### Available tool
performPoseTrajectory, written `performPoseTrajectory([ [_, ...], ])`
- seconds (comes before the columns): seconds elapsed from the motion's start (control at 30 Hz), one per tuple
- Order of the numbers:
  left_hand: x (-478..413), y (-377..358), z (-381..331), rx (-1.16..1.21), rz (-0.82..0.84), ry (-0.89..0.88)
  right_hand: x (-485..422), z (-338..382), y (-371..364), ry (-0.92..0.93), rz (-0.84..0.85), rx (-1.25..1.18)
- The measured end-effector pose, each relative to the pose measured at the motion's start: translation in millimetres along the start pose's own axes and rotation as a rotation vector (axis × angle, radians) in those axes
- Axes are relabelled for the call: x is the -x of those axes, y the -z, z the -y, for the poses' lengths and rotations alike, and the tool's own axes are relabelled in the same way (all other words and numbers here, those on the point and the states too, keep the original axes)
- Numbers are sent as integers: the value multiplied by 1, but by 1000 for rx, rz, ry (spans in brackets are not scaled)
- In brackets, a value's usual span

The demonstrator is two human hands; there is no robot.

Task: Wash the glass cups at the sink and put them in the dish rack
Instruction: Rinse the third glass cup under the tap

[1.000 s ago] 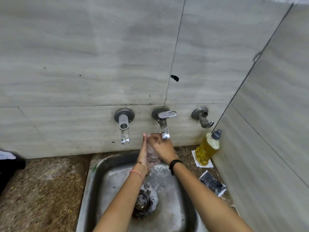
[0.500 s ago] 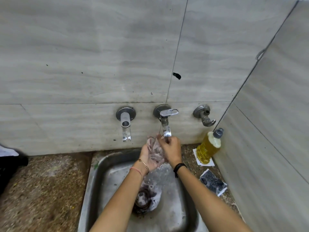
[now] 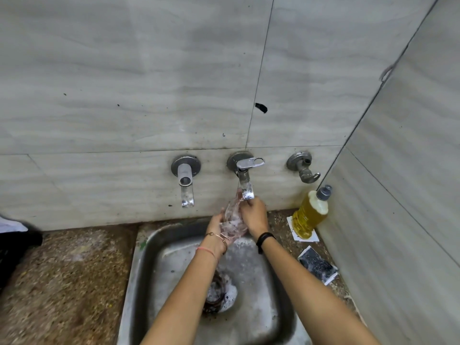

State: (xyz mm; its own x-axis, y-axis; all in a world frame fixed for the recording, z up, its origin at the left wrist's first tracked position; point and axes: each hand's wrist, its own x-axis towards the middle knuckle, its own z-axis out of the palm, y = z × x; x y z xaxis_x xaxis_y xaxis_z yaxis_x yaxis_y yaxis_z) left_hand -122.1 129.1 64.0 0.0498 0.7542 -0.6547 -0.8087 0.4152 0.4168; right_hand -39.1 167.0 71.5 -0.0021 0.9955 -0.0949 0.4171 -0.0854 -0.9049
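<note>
We hold one cup point(image 3: 232, 218) under the tap point(image 3: 245, 181) at the sink's point(image 3: 145, 257) 12 o'clock edge, left hand point(image 3: 216, 229) curled round its base, right hand point(image 3: 254, 216) gripping its 3 o'clock side. We judge it mid-rinse; racking remains, and we see no rack for certain.

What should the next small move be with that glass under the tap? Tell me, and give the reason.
Probably turn the glass cup a little in the stream. The left hand and right hand both hold it right under the running middle tap, and foam lies by the drain in the sink, so rinsing looks unfinished.
</note>
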Motion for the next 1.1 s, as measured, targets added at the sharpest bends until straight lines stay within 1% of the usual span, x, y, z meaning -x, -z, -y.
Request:
performPoseTrajectory([
  [0.1, -2, 7, -11, 52, 15, 1, 10, -1, 15, 16, 189, -265],
  [0.17, -2, 9, -16, 47, 32, 16, 13, -2, 24, -15, 269, -345],
  [0.2, -1, 7, -14, 40, 29, 35, 11, -2, 24, -39, 246, -332],
  [0.27, -3, 1, -5, 25, 10, 58, 2, 4, 19, -109, 101, -218],
  [0.33, -8, -4, 1, 18, -21, 8, -5, 5, 9, -189, 30, -74],
  [0.37, -12, -3, 2, -5, -50, -44, -7, 1, 6, -238, 32, -64],
  [0.43, -13, -1, 2, -110, -72, -144, -7, -6, 5, -345, 53, -190],
  [0.5, -9, 0, 2, -211, -48, -192, -5, -10, 9, -461, 86, -358],
  [0.6, -3, 1, 7, -278, -103, -324, -2, -12, 12, -555, 162, -538],
  [0.7, 2, -8, 7, -282, -184, -413, 1, -15, 13, -574, 215, -600],
  [0.83, 3, -13, 11, -304, -155, -417, 2, -20, 18, -599, 120, -651],
  [1.0, 11, -1, 16, -275, -36, -374, 5, -27, 22, -624, 103, -654],
  [1.1, 16, 6, 14, -232, 34, -373, 8, -24, 19, -592, 143, -664],
])
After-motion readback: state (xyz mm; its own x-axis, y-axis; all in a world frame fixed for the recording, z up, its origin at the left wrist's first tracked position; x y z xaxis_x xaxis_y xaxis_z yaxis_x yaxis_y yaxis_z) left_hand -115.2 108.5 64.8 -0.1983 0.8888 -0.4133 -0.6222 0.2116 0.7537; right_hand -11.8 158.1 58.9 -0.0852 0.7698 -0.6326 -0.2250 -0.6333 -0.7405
